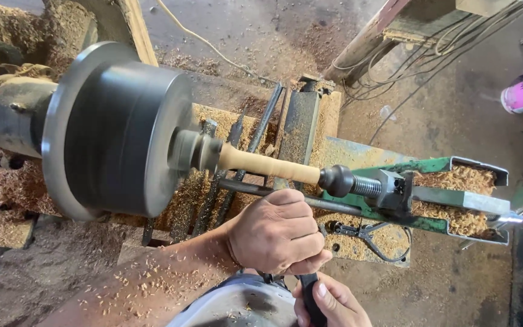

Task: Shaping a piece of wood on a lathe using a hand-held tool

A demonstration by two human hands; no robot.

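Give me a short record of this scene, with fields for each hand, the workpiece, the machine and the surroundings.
left hand: the left hand grips a dark tool shaft lying under the spindle
right hand: the right hand holds the tool's black handle near the body
workpiece: pale wooden spindle, held between the chuck and the tailstock
machine: lathe with a large grey chuck and a green tailstock
surroundings: sawdust on the lathe and forearm; cables on the floor
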